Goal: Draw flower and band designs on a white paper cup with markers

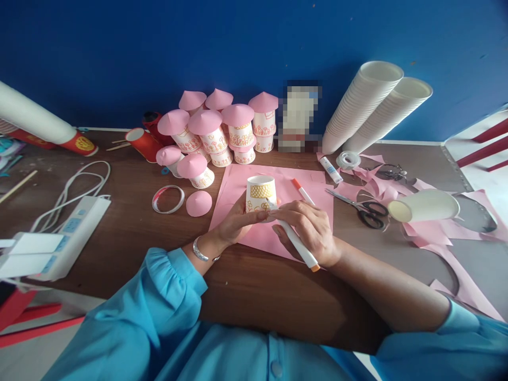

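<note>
My left hand (238, 222) is wrapped round an upside-down white paper cup (261, 192) with yellow and orange drawings on its side. My right hand (307, 227) grips a white marker (296, 241) with an orange end, its tip against the cup's lower side. The cup stands on a pink paper sheet (273, 177) on the brown table. The marker's orange cap (301, 190) lies on the sheet just right of the cup.
Several decorated cups with pink cone lids (222, 127) stand against the blue wall. A loose pink cone (199, 203) and a tape ring (168, 199) lie left. Scissors (363, 209), a lying cup (424, 206), pink scraps, a glue stick (328, 169) and stacked white cups (369, 106) are right. A power strip (59, 235) is left.
</note>
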Tool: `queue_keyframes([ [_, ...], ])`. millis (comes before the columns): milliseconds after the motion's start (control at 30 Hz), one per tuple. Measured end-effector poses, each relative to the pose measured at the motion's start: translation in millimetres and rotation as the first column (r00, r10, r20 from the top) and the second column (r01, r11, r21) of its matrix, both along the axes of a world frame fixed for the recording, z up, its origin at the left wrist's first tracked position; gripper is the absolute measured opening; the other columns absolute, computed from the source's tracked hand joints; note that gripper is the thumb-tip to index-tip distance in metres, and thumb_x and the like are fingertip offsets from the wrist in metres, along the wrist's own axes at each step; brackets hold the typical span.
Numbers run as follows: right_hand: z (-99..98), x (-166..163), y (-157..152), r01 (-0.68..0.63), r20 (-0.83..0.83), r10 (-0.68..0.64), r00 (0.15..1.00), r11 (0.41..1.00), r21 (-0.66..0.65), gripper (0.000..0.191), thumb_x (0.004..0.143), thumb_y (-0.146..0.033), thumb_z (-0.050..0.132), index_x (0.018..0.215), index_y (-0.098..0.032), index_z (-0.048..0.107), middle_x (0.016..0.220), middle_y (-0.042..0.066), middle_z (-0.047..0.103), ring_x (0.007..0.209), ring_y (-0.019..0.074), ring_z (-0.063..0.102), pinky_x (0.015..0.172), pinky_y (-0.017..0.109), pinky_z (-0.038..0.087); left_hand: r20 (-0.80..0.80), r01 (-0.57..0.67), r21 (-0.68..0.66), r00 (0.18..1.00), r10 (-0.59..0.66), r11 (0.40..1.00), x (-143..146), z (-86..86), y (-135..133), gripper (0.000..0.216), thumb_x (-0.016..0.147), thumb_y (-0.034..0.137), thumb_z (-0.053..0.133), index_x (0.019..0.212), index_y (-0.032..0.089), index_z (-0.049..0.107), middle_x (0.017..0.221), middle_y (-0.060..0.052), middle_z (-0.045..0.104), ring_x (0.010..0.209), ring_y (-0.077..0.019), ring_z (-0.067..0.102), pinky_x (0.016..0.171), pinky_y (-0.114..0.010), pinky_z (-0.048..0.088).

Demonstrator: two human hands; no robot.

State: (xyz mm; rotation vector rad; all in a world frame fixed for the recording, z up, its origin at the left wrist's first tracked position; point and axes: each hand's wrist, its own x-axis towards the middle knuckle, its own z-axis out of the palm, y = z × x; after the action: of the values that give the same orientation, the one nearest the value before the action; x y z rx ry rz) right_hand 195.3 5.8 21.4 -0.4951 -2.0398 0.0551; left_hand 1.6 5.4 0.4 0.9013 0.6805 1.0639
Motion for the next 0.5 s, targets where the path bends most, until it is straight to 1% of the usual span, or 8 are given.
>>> queue_keyframes([
  [133,1.1,-0.4,0.2,0.009,0.001,-0.009,1.0,1.0,0.01,0.027,0.105,-0.019,0.062,0.132,-0.017,0.062,0.091,0.007,0.077,0.075,0.0201,0.074,0.064,0.034,0.061,-0.012,-0.002,0.002,1.0,0.002,1.0,-0.3,-0.4,0.4,0.036,0.077,0.037,0.092,0.098,0.017,0.071,0.089,-0.003,0.073,0.085,-0.02,0.067,0.083,-0.035,0.053],
  [300,0.8,0.1,0.6,0.007,-0.002,-0.007,1.0,1.0,0.011,0.029,0.102,-0.017,0.063,0.131,-0.015,0.063,0.091,0.009,0.077,0.075,0.0219,0.073,0.064,0.035,0.061,-0.003,-0.012,-0.01,1.0,0.012,1.0,-0.9,-0.5,0.1,0.041,0.075,0.04,0.094,0.103,0.017,0.073,0.091,-0.005,0.076,0.087,-0.0224,0.07,0.083,-0.036,0.054],
  [400,0.1,0.7,1.2,0.005,-0.008,-0.005,1.0,1.0,0.006,0.032,0.102,-0.015,0.061,0.134,-0.016,0.061,0.093,0.008,0.077,0.077,0.0214,0.074,0.065,0.034,0.061,0.004,-0.001,-0.007,1.0,0.001,1.0,-1.1,-0.5,0.3,0.04,0.075,0.041,0.094,0.1,0.016,0.076,0.092,-0.005,0.076,0.089,-0.0222,0.07,0.085,-0.036,0.055],
  [500,-0.3,1.1,1.5,0.008,-0.01,-0.008,1.0,1.0,0.006,0.033,0.101,-0.014,0.06,0.133,-0.017,0.061,0.093,0.007,0.077,0.076,0.0209,0.073,0.065,0.033,0.061,0.007,0.006,-0.009,1.0,-0.006,1.0,-1.0,-0.4,1.3,0.04,0.073,0.042,0.095,0.097,0.015,0.078,0.093,-0.005,0.077,0.09,-0.0213,0.07,0.087,-0.035,0.056],
])
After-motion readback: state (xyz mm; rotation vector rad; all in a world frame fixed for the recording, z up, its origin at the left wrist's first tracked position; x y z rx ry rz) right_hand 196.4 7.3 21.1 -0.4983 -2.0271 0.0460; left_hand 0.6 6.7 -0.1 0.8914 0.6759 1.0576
